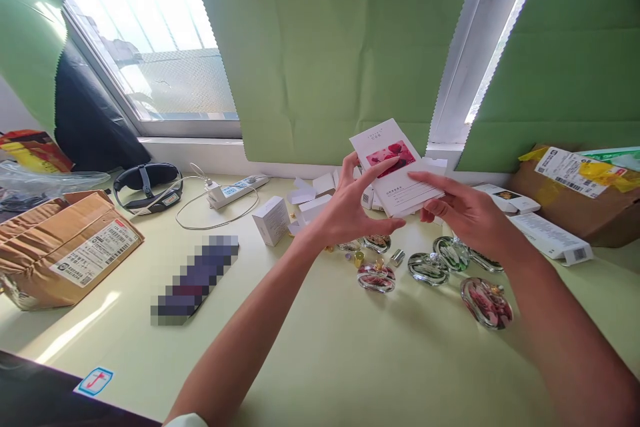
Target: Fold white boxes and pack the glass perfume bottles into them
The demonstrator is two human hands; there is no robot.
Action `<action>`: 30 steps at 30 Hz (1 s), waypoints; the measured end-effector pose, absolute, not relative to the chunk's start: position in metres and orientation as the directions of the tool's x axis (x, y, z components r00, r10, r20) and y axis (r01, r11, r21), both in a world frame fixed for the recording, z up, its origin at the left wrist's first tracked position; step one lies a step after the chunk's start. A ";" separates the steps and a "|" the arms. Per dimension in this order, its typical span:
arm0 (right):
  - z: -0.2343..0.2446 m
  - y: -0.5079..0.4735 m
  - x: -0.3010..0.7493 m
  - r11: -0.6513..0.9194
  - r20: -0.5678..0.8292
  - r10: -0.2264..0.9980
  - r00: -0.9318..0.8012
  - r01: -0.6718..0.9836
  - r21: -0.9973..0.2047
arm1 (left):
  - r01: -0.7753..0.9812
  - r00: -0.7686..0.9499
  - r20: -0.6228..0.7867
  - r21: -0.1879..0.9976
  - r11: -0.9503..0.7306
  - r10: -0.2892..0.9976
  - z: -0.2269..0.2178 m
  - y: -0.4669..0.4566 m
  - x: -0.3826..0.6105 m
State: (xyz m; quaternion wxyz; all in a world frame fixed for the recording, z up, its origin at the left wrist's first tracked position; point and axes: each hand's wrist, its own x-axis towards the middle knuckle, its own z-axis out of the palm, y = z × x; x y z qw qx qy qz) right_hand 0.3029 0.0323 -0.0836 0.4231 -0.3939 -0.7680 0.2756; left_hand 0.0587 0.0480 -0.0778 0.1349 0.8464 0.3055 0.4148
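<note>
A white carton (pixel 377 133) with a red rose picture and small print is held up tilted above the table. My right hand (pixel 460 203) grips its lower right part, fingers over the front and thumb below. My left hand (pixel 345 207) is at the carton's left side, fingers spread, the index finger reaching across the rose picture and the thumb apart below. Whether its other fingers touch the back is hidden. Under the hands lie several oval glass perfume bottles, including a pink one with a gold neck (pixel 376 277) and a reddish one (pixel 486 303). A small silver cap (pixel 397 257) lies among them.
A small white box (pixel 271 220) stands near more white cartons. Left are a phone-like blurred item (pixel 197 280), a power strip (pixel 237 191) with a cable, a black headset (pixel 149 187) and a brown parcel (pixel 75 247). Another cardboard box (pixel 565 197) stands far right.
</note>
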 end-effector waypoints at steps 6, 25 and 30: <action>-0.080 0.028 0.298 0.519 0.405 0.845 -0.351 0.352 -0.779 | 0.292 0.480 0.588 0.593 -0.751 0.651 -0.076 0.049 0.056; -0.076 0.017 0.270 0.470 0.421 0.851 -0.314 0.099 -0.877 | 0.104 0.415 0.550 0.763 -0.638 0.725 -0.075 0.045 0.062; -0.073 0.014 0.268 0.468 0.420 0.858 -0.296 0.113 -0.876 | 0.142 0.412 0.552 0.747 -0.650 0.725 -0.076 0.044 0.063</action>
